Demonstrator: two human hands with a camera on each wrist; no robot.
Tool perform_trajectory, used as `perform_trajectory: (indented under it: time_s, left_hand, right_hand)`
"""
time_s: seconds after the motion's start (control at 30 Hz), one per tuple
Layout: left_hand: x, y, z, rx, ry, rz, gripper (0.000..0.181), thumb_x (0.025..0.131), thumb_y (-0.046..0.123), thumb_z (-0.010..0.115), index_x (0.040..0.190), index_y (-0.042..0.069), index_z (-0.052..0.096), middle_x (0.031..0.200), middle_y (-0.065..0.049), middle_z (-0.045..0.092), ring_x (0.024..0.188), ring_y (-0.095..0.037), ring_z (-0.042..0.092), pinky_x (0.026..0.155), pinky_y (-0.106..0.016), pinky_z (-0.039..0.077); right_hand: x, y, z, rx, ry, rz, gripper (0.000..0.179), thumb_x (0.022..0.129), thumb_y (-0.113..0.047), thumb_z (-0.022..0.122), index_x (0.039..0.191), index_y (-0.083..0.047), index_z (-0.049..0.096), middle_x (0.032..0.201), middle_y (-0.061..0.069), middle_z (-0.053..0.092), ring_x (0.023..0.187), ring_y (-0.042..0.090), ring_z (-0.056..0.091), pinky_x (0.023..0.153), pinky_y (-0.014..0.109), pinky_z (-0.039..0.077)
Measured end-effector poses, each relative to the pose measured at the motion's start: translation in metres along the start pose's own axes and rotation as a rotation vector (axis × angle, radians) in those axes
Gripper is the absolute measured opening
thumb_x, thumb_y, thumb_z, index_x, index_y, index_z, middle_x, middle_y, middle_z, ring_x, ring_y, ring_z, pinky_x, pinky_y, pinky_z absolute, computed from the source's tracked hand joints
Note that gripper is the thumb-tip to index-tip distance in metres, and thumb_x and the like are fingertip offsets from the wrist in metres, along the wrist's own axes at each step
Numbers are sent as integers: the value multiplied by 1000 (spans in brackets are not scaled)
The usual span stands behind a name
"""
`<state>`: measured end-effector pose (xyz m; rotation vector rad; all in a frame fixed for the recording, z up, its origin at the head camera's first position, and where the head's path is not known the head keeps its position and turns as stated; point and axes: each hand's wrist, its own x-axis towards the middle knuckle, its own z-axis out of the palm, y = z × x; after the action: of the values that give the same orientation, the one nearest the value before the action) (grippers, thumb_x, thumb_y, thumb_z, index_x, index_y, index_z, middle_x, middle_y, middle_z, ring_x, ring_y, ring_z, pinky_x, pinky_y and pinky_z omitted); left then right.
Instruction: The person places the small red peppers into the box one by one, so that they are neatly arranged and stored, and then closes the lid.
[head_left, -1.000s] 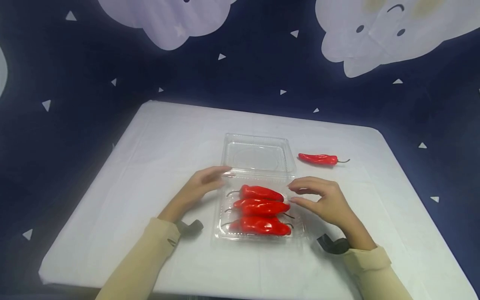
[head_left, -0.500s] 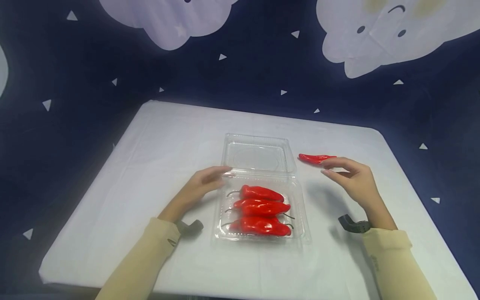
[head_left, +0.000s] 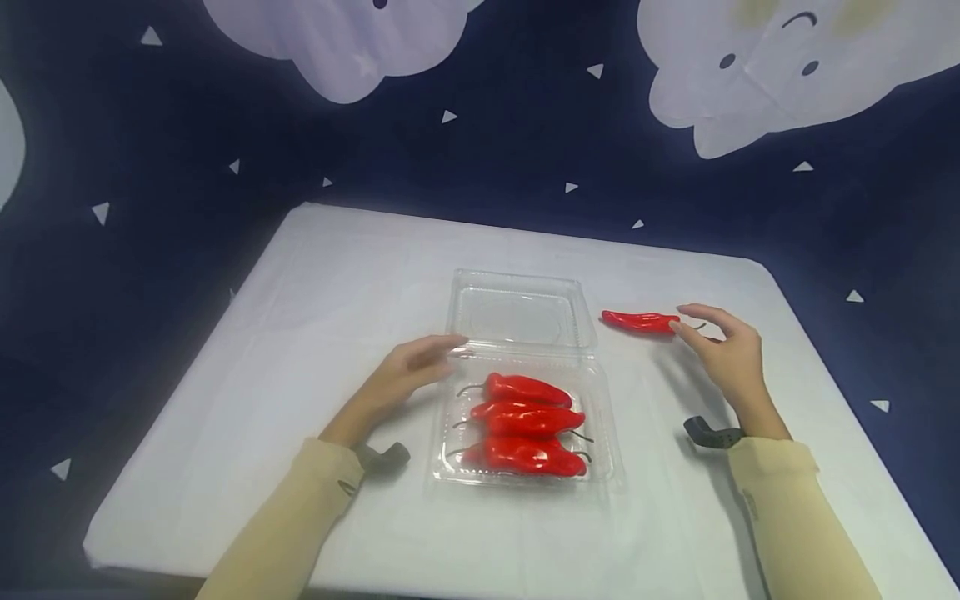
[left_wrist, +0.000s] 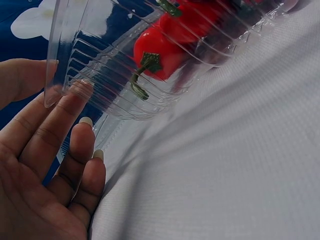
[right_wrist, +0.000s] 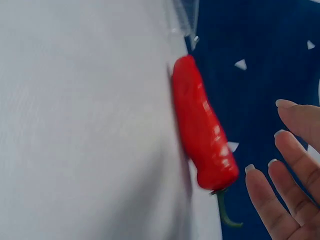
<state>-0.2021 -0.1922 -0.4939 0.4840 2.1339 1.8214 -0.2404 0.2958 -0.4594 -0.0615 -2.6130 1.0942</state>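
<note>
In the head view, several red peppers [head_left: 528, 421] lie side by side in the lower half of an unlidded clear plastic clamshell box [head_left: 600, 375]. My left hand [head_left: 408, 371] is at the box's left edge near the hinge, thumb and fingers apart. The left wrist view has its fingertips [left_wrist: 82, 87] showing through the clear plastic rim; whether they press on it I cannot tell. One more red pepper [head_left: 637, 322] lies on the cloth right of the box. By its stem end hovers my right hand [head_left: 727, 350], thumb and fingers spread, apart from the pepper [right_wrist: 202, 125] in the right wrist view.
The box's raised-edge lid [head_left: 522, 312] lies folded back behind the base. A white cloth covers the table [head_left: 360, 275]. Beyond its far edge hangs a dark blue backdrop [head_left: 510, 142] with clouds and small triangles.
My right hand has moved from the box's right edge out to the right and back, to the loose pepper's stem end. The left hand and the box have stayed in place.
</note>
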Motion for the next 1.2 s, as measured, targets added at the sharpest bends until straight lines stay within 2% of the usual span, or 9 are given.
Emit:
perform_trajectory:
  time_s: [0.17,0.33,0.43,0.5,0.63,0.7,0.8,0.97,1.2]
  left_hand:
    - [-1,0,0,-9,1,10,42,101,22,66,141,31,60,143,10,58,133,-17,53,114,-53,39]
    - [0,-2,0,7,2,6,42,100,24,67,141,32,60,144,11,57,135,-16,51,114,-53,39]
    - [0,-2,1,13,2,3,43,100,24,67,141,32,59,145,12,56,136,-15,50,114,-53,39]
    - [-1,0,1,11,4,3,43,100,24,67,141,33,60,145,12,57,136,-15,50,114,-53,39]
    - [-1,0,0,7,1,8,42,100,24,67,141,33,60,145,13,57,136,-13,51,114,-52,39]
    - [-1,0,0,6,-2,9,42,101,23,67,141,33,60,145,13,56,136,-13,50,114,-52,39]
    - [0,-1,0,5,-4,13,42,101,22,66,141,33,60,145,13,57,137,-13,50,114,-52,39]
    - [0,-1,0,3,-2,19,43,101,20,66,141,32,60,143,13,58,135,-12,51,114,-51,39]
    - [0,0,0,0,-1,26,43,101,19,66,142,30,60,146,8,57,134,-13,52,114,-50,39]
  right_hand:
    - [4,13,5,-9,5,14,41,91,-34,79,128,-19,73,134,4,66,130,16,56,93,14,50]
    - [7,22,11,-20,-25,35,46,89,-39,80,131,-20,71,137,4,65,125,25,62,101,33,52]
    - [8,23,13,-25,-63,50,52,87,-44,81,132,-22,70,140,4,63,119,30,66,101,39,52]
    - [9,23,14,-13,-85,58,54,86,-45,82,134,-22,69,141,4,62,116,31,68,99,31,53]
    - [9,25,15,2,-121,63,55,86,-42,82,135,-22,68,143,4,61,117,32,67,84,10,50]
    - [10,27,16,1,-132,50,54,87,-37,83,136,-21,68,143,6,61,117,34,67,81,6,48]
    - [11,30,17,-27,-149,34,53,88,-32,83,137,-20,67,144,7,60,121,34,65,90,18,53]
    - [13,35,16,-63,-162,31,51,88,-29,83,136,-21,67,144,8,59,124,34,63,92,27,54]
    - [18,40,19,-89,-161,26,50,90,-22,81,138,-19,66,146,10,58,139,33,48,105,52,46]
